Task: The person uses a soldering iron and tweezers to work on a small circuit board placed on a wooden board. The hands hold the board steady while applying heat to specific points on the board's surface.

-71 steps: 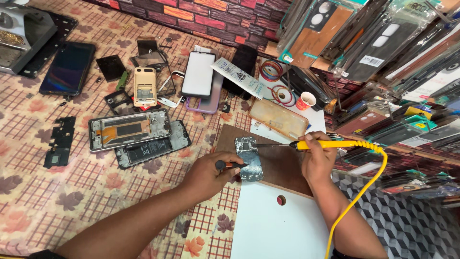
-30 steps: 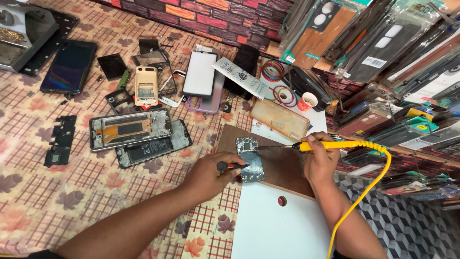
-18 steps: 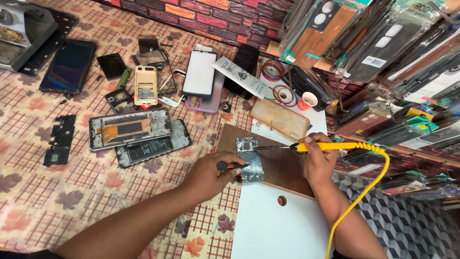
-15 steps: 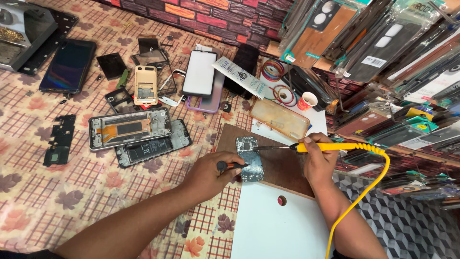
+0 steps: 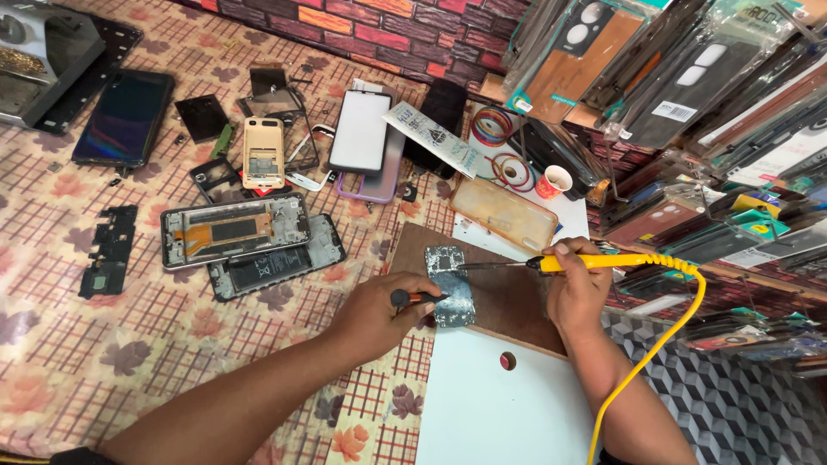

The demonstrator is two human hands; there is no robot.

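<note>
Here, the small grey circuit board [image 5: 450, 284] looks scuffed, silvery and flat.

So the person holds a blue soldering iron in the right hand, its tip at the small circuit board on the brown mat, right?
Not quite: the soldering iron is yellow, not blue, with a yellow cord, as the head view shows. The rest holds: the right hand grips it, and its tip reaches the small circuit board on the brown mat.
</note>
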